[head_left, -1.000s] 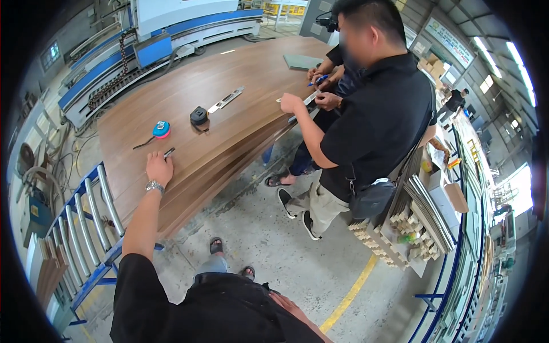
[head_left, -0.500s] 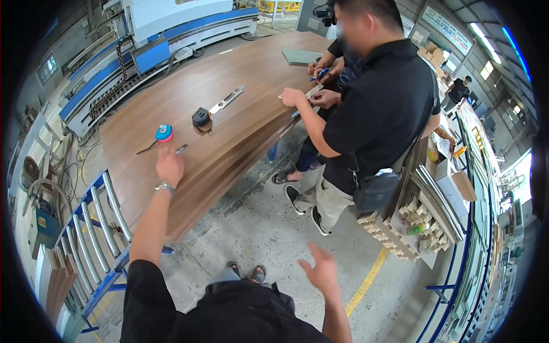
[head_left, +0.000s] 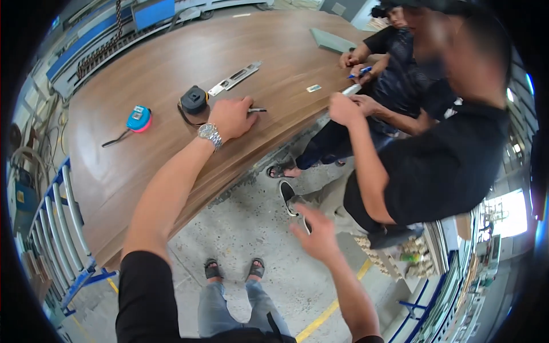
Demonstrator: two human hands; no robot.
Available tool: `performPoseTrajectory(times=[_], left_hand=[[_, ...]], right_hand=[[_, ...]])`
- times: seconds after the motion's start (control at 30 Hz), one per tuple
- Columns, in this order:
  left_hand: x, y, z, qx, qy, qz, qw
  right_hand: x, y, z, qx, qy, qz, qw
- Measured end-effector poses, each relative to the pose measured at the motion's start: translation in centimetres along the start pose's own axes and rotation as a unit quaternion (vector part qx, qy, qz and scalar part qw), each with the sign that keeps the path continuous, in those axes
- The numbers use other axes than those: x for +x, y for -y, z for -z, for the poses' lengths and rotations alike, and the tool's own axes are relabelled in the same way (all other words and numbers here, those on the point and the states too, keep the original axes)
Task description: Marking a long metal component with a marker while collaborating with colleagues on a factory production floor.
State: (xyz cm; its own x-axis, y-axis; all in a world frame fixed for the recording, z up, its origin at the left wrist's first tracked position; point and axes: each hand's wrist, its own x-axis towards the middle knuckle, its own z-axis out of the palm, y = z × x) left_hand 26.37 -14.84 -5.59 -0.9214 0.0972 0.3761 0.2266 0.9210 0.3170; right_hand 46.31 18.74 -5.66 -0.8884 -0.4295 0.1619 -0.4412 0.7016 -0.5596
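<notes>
My left hand (head_left: 230, 118), with a metal watch at the wrist, rests on the large brown wood-grain board (head_left: 154, 63). Its fingers are closed round a short, slim pen-like tool (head_left: 258, 110), whose tip juts out to the right. Just behind that hand lies a black tape measure (head_left: 195, 100). A silver slotted metal fitting (head_left: 235, 78) lies farther back, and a blue-and-pink tape measure (head_left: 139, 119) with a dark strap sits to the left. My right hand (head_left: 315, 233) hangs in the air over the floor with its fingers apart, holding nothing.
Two co-workers (head_left: 446, 166) stand at the board's right side, their hands at its edge; one holds a blue pen (head_left: 359, 72). A green flat piece (head_left: 331, 41) lies at the far end. A blue-framed roller stand (head_left: 63, 228) is at left, stacked wood strips (head_left: 374, 257) at right.
My left hand has moved right across the board, past the blue-and-pink tape measure, still holding the pen-like tool. The view has shifted closer to the board and co-workers.
</notes>
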Motion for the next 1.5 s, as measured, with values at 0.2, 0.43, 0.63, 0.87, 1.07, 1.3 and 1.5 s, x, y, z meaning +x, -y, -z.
performPoseTrajectory(times=[0.2,0.43,0.63,0.87,1.07,1.3,1.5], left_hand=[[-0.1,0.6,0.5,0.03,-0.059,-0.054,0.996],[-0.2,-0.1,-0.7,0.025,-0.07,-0.038,0.997],[0.2,0.0,-0.6,0.002,-0.059,-0.036,0.998],[0.2,0.0,-0.5,0.001,-0.056,-0.034,0.998],[0.3,-0.2,-0.3,0.01,-0.055,-0.029,0.998],[0.1,-0.2,-0.4,0.004,-0.054,-0.024,0.998],[0.2,-0.5,-0.1,-0.012,-0.046,-0.016,0.999]], right_hand=[[15.7,-8.9,-2.1,0.232,-0.158,-0.057,0.958],[27.8,-17.2,0.1,0.238,-0.269,-0.073,0.93],[31.3,-18.7,3.1,0.222,-0.228,-0.087,0.944],[32.1,-18.5,4.7,0.167,-0.143,-0.127,0.967],[32.5,-18.3,4.0,0.082,-0.153,-0.111,0.979],[33.7,-21.4,3.7,0.063,-0.149,-0.158,0.974],[37.0,-25.8,4.9,0.009,-0.155,-0.198,0.968]])
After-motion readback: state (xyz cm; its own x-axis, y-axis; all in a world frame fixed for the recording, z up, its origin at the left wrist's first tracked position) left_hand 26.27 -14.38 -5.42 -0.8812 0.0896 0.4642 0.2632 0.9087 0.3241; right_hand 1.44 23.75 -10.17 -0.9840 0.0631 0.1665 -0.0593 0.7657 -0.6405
